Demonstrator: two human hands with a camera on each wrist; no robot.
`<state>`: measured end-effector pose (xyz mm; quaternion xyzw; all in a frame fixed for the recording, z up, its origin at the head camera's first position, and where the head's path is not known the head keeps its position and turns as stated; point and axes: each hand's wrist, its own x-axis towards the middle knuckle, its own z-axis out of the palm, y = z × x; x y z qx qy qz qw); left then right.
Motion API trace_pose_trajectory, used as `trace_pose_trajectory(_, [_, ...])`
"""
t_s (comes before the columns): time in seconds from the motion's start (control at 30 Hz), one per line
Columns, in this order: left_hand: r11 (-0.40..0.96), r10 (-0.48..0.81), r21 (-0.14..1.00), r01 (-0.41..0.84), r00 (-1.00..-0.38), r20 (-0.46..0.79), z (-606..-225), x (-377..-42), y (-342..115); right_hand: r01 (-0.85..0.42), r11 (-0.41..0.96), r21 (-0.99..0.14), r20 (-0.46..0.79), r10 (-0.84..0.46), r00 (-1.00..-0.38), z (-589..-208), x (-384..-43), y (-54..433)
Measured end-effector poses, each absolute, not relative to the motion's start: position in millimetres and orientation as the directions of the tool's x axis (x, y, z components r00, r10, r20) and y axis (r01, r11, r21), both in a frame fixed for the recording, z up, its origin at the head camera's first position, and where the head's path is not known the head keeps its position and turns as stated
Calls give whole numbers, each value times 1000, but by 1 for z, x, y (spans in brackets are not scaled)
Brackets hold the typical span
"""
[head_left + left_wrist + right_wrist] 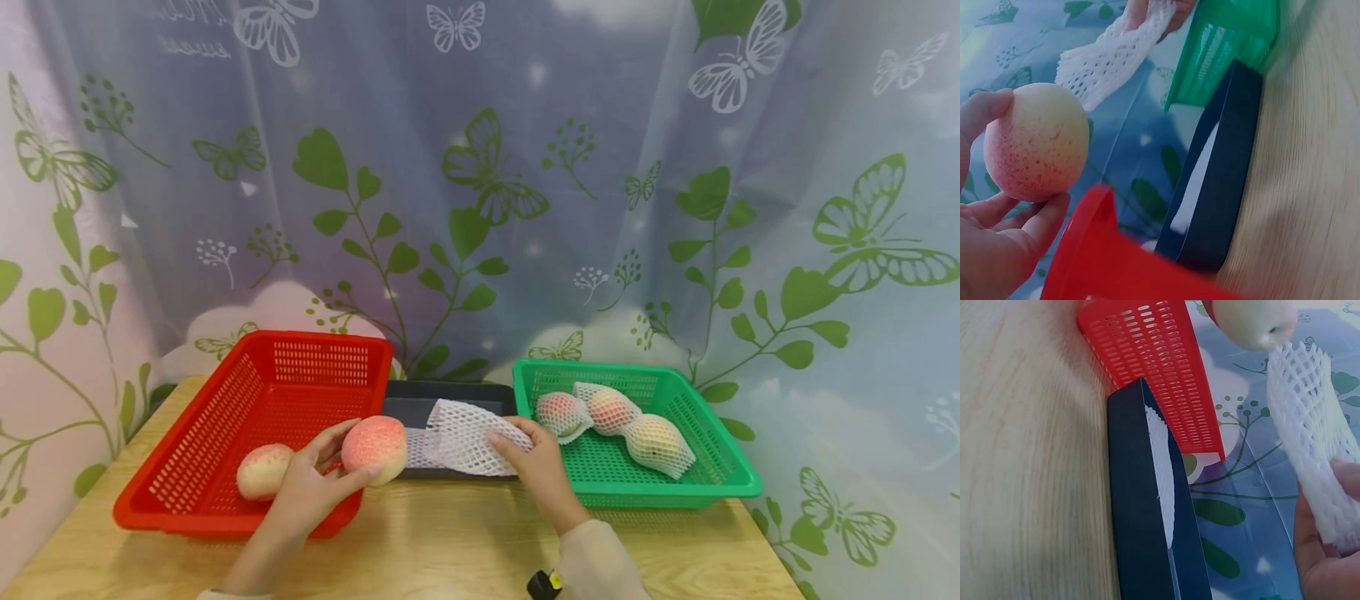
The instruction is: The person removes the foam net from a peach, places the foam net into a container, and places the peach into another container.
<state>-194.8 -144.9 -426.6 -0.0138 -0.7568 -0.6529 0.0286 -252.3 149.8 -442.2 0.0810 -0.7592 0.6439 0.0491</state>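
Observation:
A pink and cream peach [374,450] is gripped by my left hand [309,490], thumb on one side and fingers on the other in the left wrist view. My right hand [542,468] pinches a white foam net sleeve [474,439]. The sleeve's open end faces the peach [1259,324]; whether the two touch I cannot tell. Both are held above a dark tray [408,406], where another white foam net [1160,469] lies. A bare peach [264,472] sits in the red basket [161,522] on the left.
On the right stands a green basket [645,490] with net-covered peaches [658,444] inside. All three containers rest on a wooden table [442,550]. A butterfly-print curtain [570,275] hangs close behind them. Something small and black [543,585] is by my right sleeve [600,560].

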Motion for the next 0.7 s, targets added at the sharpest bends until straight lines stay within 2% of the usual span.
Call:
trace_pose_trajectory(0.27, [323, -20, 945, 54, -998, 63, -424, -195, -176, -170, 211, -963, 161, -57, -985, -435, -263, 143])
trace_pose_trajectory(0.43, [432, -48, 898, 81, -992, 113, -430, -195, -191, -179, 214, -960, 175, -41, -984, -434, -276, 136])
trace_pose_trajectory(0.7, [532, -32, 841, 97, -990, 134, -443, -200, -207, -164, 197, -967, 165, -9, -986, -437, -295, 118])
